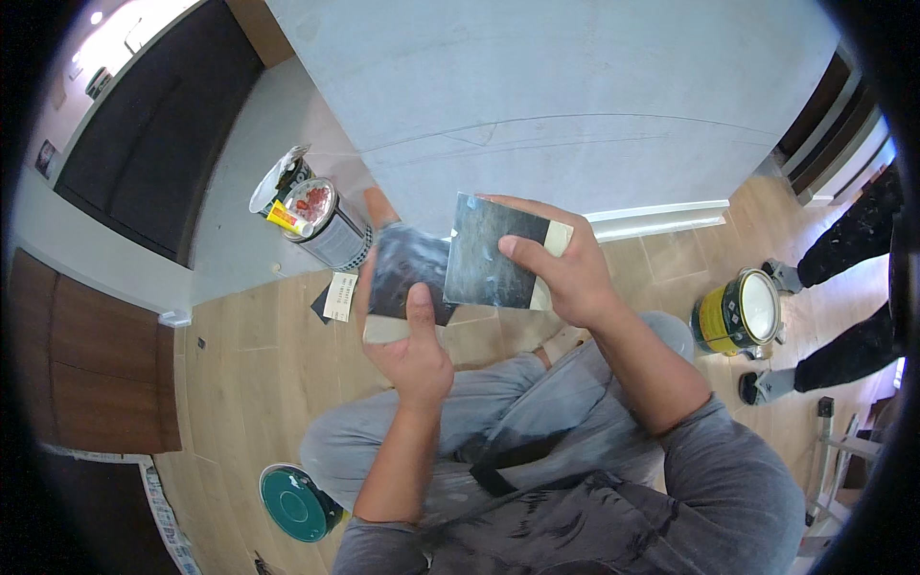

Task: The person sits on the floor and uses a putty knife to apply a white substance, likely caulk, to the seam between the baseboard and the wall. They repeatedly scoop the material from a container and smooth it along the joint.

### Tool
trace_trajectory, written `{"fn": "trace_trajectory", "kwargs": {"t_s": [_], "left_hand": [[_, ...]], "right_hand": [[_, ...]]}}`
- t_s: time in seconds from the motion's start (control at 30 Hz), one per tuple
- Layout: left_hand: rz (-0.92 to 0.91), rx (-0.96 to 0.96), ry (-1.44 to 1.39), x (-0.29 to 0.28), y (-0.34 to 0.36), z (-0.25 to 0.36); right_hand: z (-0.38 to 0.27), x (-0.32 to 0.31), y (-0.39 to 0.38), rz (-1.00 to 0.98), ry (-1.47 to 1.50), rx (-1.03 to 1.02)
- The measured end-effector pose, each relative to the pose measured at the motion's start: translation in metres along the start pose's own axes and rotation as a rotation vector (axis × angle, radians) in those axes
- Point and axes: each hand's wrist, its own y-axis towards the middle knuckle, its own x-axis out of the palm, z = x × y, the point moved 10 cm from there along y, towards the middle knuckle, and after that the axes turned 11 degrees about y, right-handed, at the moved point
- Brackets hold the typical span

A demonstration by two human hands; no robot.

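A: Plates, how far along?
B: L plate (398, 268) & R plate (479, 259) both have pale smears, so work's prob. underway; what's left, can't tell. Wall (537, 57) ahead shows a thin dark line.
A: Pos. vs hands?
B: L hand (419, 353) grips L plate near its pale strip, thumb on face; plate extends fwd. R hand (575, 276) grips R plate likewise; plate extends left. Plates side by side, can't tell if touching.
A: Nearby?
B: Metal can (343, 235) beyond L hand, yellow-&-black tub (717, 321) off R.
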Motion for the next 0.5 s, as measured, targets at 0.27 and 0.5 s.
{"fn": "trace_trajectory", "kwargs": {"t_s": [0.27,0.5], "left_hand": [[0.12,-0.043,-0.018,-0.014,-0.015,-0.015],[-0.121,-0.036,-0.019,0.01,-0.018,-0.004]], "right_hand": [[0.01,0.012,-0.004,-0.006,0.011,0.024],[0.006,0.009,-0.009,-0.018,-0.013,-0.005]]}}
